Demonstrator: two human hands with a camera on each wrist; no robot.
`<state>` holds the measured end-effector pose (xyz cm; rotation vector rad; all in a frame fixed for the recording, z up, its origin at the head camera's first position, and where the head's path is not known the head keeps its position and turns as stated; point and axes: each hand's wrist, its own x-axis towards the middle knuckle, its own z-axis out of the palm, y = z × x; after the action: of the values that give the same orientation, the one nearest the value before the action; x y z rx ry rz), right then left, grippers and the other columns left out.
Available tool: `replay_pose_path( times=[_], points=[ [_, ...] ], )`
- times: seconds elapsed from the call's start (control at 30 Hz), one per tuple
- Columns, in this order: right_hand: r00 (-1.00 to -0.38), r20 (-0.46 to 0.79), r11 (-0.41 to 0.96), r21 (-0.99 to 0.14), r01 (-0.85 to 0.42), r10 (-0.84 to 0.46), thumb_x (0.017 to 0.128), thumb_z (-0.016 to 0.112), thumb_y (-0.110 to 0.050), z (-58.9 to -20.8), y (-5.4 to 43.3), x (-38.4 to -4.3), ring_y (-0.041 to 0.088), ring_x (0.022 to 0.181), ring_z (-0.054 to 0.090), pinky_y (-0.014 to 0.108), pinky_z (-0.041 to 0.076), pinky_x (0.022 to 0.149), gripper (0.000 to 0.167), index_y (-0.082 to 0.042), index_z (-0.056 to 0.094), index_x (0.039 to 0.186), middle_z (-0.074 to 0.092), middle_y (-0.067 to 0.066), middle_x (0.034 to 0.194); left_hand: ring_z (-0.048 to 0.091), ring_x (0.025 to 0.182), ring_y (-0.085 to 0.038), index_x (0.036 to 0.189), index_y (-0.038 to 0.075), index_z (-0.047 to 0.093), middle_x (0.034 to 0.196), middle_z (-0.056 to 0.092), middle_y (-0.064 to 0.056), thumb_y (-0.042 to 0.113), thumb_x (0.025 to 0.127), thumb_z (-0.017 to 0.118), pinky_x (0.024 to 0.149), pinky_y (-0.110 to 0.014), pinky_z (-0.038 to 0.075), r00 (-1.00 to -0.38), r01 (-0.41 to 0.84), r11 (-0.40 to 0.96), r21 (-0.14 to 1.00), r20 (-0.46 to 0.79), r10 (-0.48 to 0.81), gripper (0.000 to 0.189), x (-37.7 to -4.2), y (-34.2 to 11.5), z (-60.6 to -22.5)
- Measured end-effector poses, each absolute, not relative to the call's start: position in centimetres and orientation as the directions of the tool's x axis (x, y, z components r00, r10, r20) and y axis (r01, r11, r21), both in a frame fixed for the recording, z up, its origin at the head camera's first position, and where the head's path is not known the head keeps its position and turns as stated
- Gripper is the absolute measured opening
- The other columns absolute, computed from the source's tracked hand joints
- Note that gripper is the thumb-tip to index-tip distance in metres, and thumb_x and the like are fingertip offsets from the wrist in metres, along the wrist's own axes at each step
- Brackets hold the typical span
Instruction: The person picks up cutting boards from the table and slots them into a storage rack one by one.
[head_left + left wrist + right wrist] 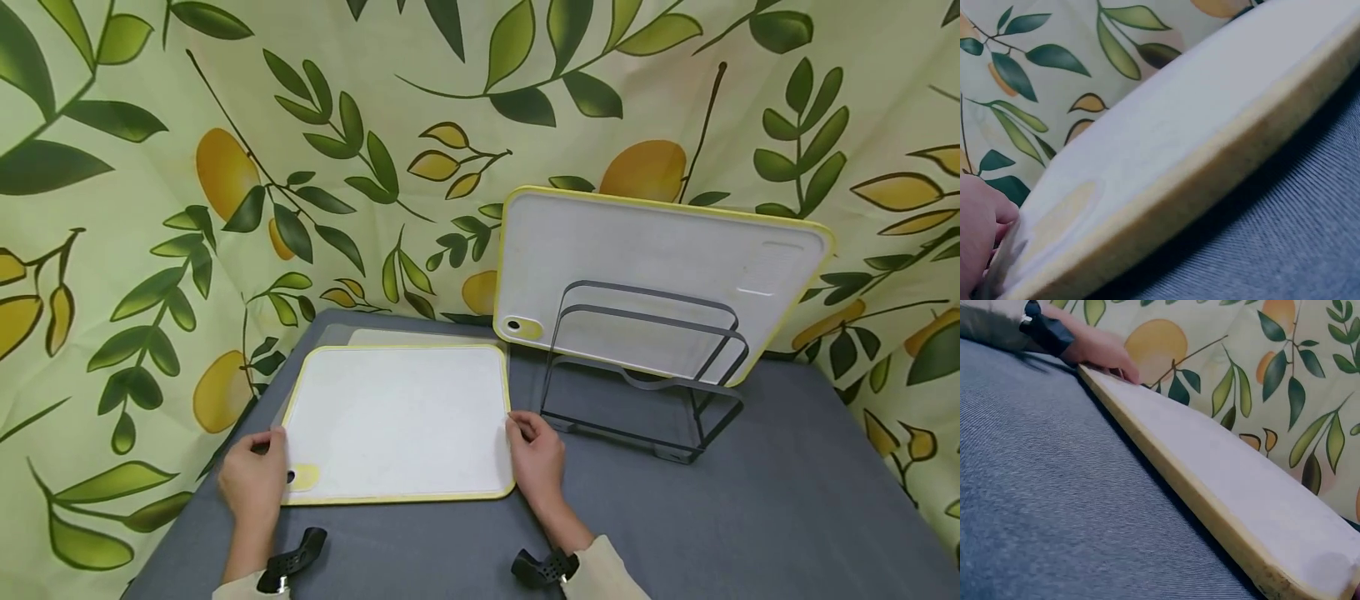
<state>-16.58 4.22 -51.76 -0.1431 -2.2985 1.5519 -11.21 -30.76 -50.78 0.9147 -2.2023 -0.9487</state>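
A white cutting board (397, 417) with a yellow rim is held at its two short sides, over the grey cloth. My left hand (255, 475) grips its left edge, beside the yellow corner patch (305, 477) with a dark hole. On the opposite edge, my right hand (537, 458) pinches the rim with curled fingers. The left wrist view shows part of the left hand (982, 231) at the board's corner. Across the board (1222, 481) in the right wrist view, the left hand (1100, 350) appears at the far end. Fingers under the board are hidden.
A dark metal rack (645, 383) stands to the right, with a larger yellow-rimmed cutting board (637, 250) leaning in it. Behind the held board, a pale flat strip (420, 337) shows on the grey cloth (750, 517). A leaf-patterned curtain (360, 217) hangs at the back.
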Motion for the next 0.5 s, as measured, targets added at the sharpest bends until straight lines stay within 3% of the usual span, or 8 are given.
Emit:
replay_pose_path(
  times=[0.1, 0.3, 0.5],
  points=[
    [-0.93, 0.228, 0.39, -0.915, -0.103, 0.289, 0.092, 0.071, -0.016, -51.82, 4.23, -16.78, 0.017, 0.084, 0.076, 0.025, 0.056, 0.073, 0.011, -0.013, 0.079, 0.1, 0.08, 0.003, 0.088, 0.06, 0.1, -0.047, 0.108, -0.003, 0.068, 0.106, 0.067, -0.029, 0.033, 0.099, 0.056, 0.084, -0.058, 0.041, -0.628, -0.398, 0.515, 0.759, 0.184, -0.756, 0.04, -11.31, -30.6, -50.79],
    [-0.949, 0.181, 0.435, -0.899, -0.053, 0.258, 0.092, 0.071, -0.021, -51.58, 4.07, -17.04, 0.018, 0.09, 0.076, 0.032, 0.055, 0.079, 0.017, -0.016, 0.078, 0.107, 0.08, 0.002, 0.097, 0.056, 0.1, -0.044, 0.12, -0.003, 0.056, 0.11, 0.058, -0.023, 0.036, 0.101, 0.053, 0.082, -0.058, 0.038, -0.645, -0.433, 0.514, 0.741, 0.144, -0.751, 0.043, -11.51, -30.37, -50.71],
    [-0.968, 0.137, 0.457, -0.889, -0.027, 0.211, 0.094, 0.068, -0.023, -51.37, 3.86, -17.26, 0.024, 0.101, 0.073, 0.045, 0.051, 0.091, 0.037, -0.012, 0.066, 0.13, 0.074, 0.007, 0.122, 0.056, 0.101, -0.046, 0.133, -0.001, 0.049, 0.113, 0.056, -0.024, 0.041, 0.102, 0.05, 0.079, -0.06, 0.04, -0.67, -0.467, 0.525, 0.711, 0.103, -0.736, 0.053, -11.83, -30.55, -50.59]
  ],
)
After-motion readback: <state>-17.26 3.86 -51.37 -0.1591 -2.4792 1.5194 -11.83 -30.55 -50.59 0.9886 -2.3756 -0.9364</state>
